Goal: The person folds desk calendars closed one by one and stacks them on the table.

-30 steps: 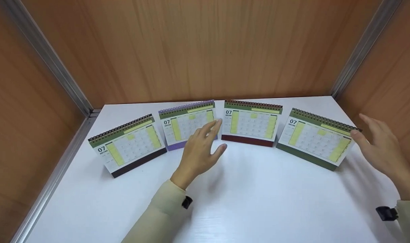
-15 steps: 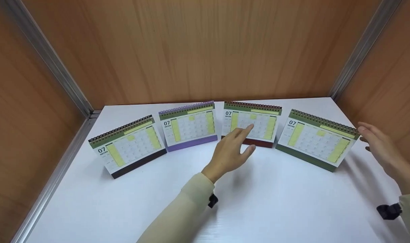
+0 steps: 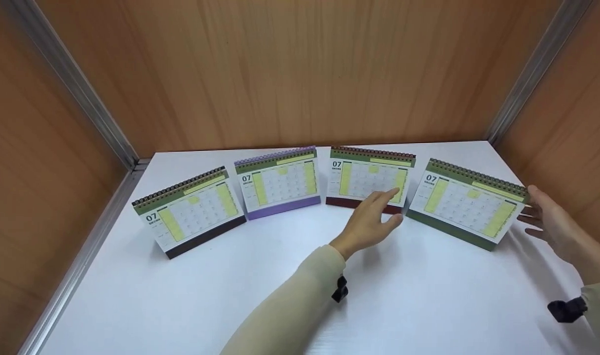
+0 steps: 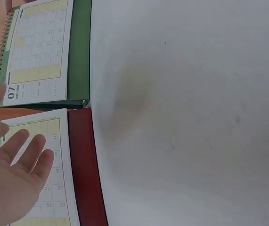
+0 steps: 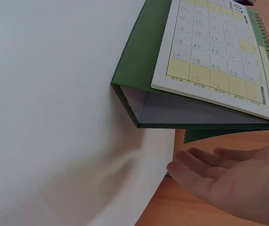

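Four calendars [image 3: 279, 183] stand toward the far edge of the table [image 3: 221, 291]; the left hand [image 3: 365, 226], before the red-based calendar [image 3: 356, 178], and right hand [image 3: 556, 224], beside the green-based calendar [image 3: 465, 204], have released fingers.

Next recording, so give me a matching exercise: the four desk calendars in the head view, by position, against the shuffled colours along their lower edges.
Column one
1. leftmost calendar
2. second calendar from left
3. third calendar from left
4. rightmost calendar

Column two
A. dark red
B. green
C. near-black
D. purple

Pairs: 1-C, 2-D, 3-A, 4-B
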Tool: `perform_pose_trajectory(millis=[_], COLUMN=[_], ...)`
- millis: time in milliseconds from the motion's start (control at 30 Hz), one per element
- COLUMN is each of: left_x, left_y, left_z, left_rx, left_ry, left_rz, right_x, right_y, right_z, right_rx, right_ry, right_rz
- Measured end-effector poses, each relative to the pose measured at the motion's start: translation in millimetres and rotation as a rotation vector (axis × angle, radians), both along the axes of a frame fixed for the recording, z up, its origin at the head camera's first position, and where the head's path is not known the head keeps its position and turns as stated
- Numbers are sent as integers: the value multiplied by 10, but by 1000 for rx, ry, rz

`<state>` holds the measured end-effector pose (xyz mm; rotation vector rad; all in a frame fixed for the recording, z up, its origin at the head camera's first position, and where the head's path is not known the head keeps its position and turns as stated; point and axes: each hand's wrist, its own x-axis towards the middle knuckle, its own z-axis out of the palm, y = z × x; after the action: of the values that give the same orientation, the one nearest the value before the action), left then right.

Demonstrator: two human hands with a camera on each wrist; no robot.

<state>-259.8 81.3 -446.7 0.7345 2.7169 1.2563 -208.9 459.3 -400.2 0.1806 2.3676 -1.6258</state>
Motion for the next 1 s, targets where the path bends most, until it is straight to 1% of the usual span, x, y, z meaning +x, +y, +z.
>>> perform_pose_trajectory(millis=[133,233,367,467,533,733,867,1000], left_x=[-4,4,-3,-13,-15,8,36,50], left_y=[157,262,374,435,470,577,642,676], left_z=[-69,-101,-117,-123,-124,-117,-107,-109], left_rx=[80,135,159,164,165,161,148,142], left_ry=[-75,-128,-170,-194,-207,-231,-246,-261], left_rz=[-11,-13,10,35,44,52,46,49], right_x=[-9,-12,-25,-28,-22,-2,-20,-44], right_y=[41,97,148,142,135,129,119,110], right_z=[-40,-65,-95,-116,-125,-129,-166,-212], right_rx=[-159,-252,-419,-570,-636,-728,-764,-772], right_ry=[-72,-89,-99,-111,-116,-104,-111,-126], right_rz=[58,86,109,135,147,147,132,83])
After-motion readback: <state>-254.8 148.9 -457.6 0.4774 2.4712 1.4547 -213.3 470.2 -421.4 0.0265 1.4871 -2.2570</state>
